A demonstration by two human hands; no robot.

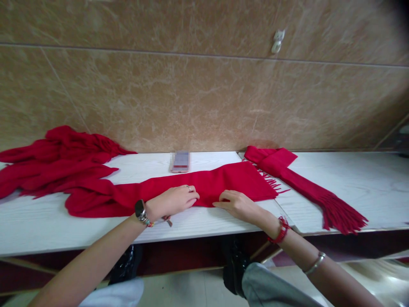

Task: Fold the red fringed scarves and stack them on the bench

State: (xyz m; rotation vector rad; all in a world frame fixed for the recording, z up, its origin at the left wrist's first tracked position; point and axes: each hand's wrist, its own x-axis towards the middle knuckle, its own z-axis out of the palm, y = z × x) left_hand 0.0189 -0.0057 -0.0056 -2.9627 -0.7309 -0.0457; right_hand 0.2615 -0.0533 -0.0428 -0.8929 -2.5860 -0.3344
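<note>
A red scarf (223, 177) with a fringed right end lies lengthwise on the white bench top, its right part flat and its left part bunched. My left hand (174, 200), with a watch and a ring, rests on the middle of the scarf, its fingers bent together at the near edge. A short way to the right, my right hand (238, 205) has its fingers curled and its thumb against that same edge. Both hands appear closed on the cloth; the fingertips are partly hidden.
Another red scarf (300, 183), folded narrow with its fringe toward me, lies at the right. Crumpled red cloth (64, 157) is heaped at the left. A phone (180, 162) lies by the tiled wall (191, 94). The white bench top (79, 234) ends just before my legs.
</note>
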